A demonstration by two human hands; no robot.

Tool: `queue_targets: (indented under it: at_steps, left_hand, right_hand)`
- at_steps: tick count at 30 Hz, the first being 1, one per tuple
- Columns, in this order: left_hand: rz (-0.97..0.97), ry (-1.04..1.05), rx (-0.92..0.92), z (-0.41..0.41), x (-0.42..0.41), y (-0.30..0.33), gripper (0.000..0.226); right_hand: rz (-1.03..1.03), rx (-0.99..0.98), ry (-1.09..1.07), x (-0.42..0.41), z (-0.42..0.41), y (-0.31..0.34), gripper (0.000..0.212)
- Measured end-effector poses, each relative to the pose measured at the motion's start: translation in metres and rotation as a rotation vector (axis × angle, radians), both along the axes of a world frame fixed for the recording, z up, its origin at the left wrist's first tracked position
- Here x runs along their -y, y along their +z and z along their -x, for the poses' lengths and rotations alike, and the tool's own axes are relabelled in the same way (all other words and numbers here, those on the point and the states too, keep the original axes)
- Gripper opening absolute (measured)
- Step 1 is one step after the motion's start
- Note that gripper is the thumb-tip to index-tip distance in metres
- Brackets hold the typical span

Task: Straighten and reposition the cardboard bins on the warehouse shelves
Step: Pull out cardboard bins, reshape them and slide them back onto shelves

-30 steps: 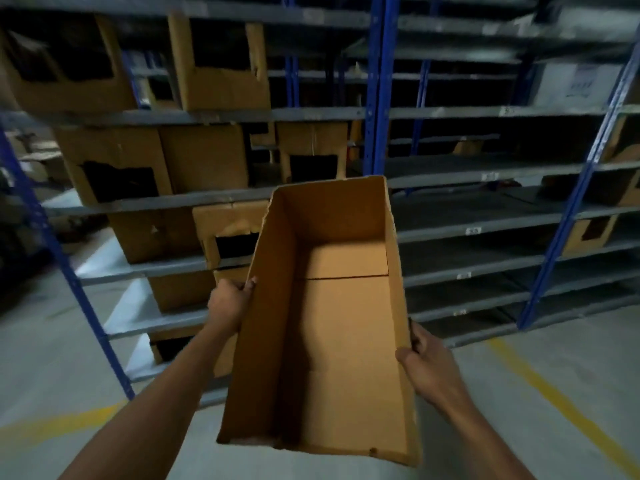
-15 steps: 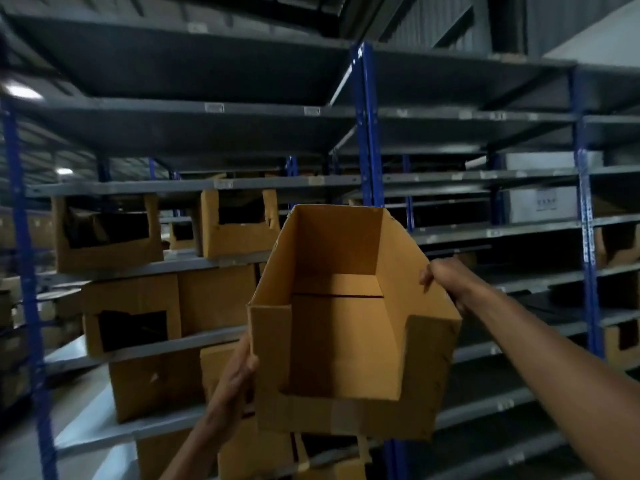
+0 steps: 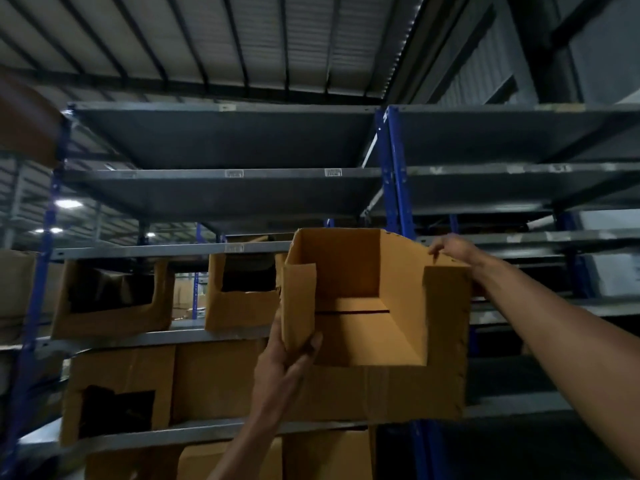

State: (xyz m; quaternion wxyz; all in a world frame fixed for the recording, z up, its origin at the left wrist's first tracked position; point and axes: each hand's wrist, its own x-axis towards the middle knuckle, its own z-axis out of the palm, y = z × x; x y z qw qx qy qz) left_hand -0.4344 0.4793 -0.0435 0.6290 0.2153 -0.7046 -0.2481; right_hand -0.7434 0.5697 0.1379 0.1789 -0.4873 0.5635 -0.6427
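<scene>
Cardboard bin (image 3: 398,386) aloft, left hand (image 3: 287,358) and right hand (image 3: 450,247) fingers gripping its walls.

Single head-worn view, tilted steeply upward, close to a raised cardboard bin (image 3: 374,323), facing blue-framed shelves (image 3: 221,174) with the corrugated roof (image 3: 242,39) overhead.
</scene>
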Motion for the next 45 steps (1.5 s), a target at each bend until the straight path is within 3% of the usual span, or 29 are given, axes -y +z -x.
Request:
queue_targets:
  at_steps: [3,5,8,13,15,17,20,24,26,27,29,32,34,36,39,45]
  left_hand:
    - [0.063,0.262,-0.032,0.035,0.014,0.008,0.076]
    - [0.110,0.340,-0.023,0.050,0.025,0.004,0.073]
    - [0.125,0.409,0.006,0.056,0.043,-0.002,0.076]
    - [0.125,0.472,-0.026,0.065,0.028,0.000,0.075]
    - [0.115,0.447,-0.069,0.068,0.011,0.004,0.068]
    - [0.134,0.404,-0.083,0.067,0.001,0.013,0.062]
    - [0.184,0.386,-0.046,0.069,0.005,0.031,0.065]
    - [0.183,0.429,0.012,0.077,0.030,0.060,0.067]
    - [0.174,0.435,0.016,0.082,0.042,0.073,0.065]
    - [0.180,0.434,0.008,0.085,0.047,0.078,0.063]
    - [0.202,0.437,-0.015,0.091,0.057,0.088,0.060]
    - [0.213,0.478,-0.040,0.105,0.085,0.104,0.059]
    - [0.226,0.462,-0.029,0.119,0.107,0.112,0.063]
    - [0.195,0.283,0.000,0.133,0.123,0.113,0.067]
    - [0.114,0.082,0.090,0.133,0.142,0.098,0.065]
    - [0.089,0.348,0.383,0.065,0.248,0.062,0.060]
  right_hand:
    - [0.010,0.167,0.235,0.012,0.010,-0.004,0.034]
    - [0.069,0.142,0.276,0.026,0.020,-0.013,0.046]
    - [0.156,0.096,0.282,0.038,0.038,-0.028,0.059]
    - [0.251,0.254,0.478,0.034,0.055,-0.044,0.075]
    - [0.376,0.118,0.490,0.030,0.054,-0.051,0.074]
    - [0.470,-0.104,0.439,0.033,0.052,-0.060,0.057]
    - [0.434,-0.173,0.350,0.038,0.047,-0.060,0.042]
    - [0.451,-0.128,0.143,0.054,0.047,-0.047,0.058]
    - [0.475,-0.159,-0.071,0.069,0.045,-0.042,0.056]
    - [0.496,-0.206,-0.202,0.077,0.043,-0.042,0.052]
    - [0.568,-0.377,-0.437,0.091,0.041,-0.048,0.070]
    - [0.588,-0.651,-0.591,0.111,0.034,-0.083,0.088]
    - [0.509,-0.849,-0.637,0.126,0.022,-0.125,0.092]
    - [0.411,-1.012,-0.619,0.148,0.014,-0.165,0.096]
    - [0.193,-1.024,-0.551,0.192,0.016,-0.194,0.098]
    - [0.126,-1.045,-0.485,0.267,0.015,-0.192,0.094]
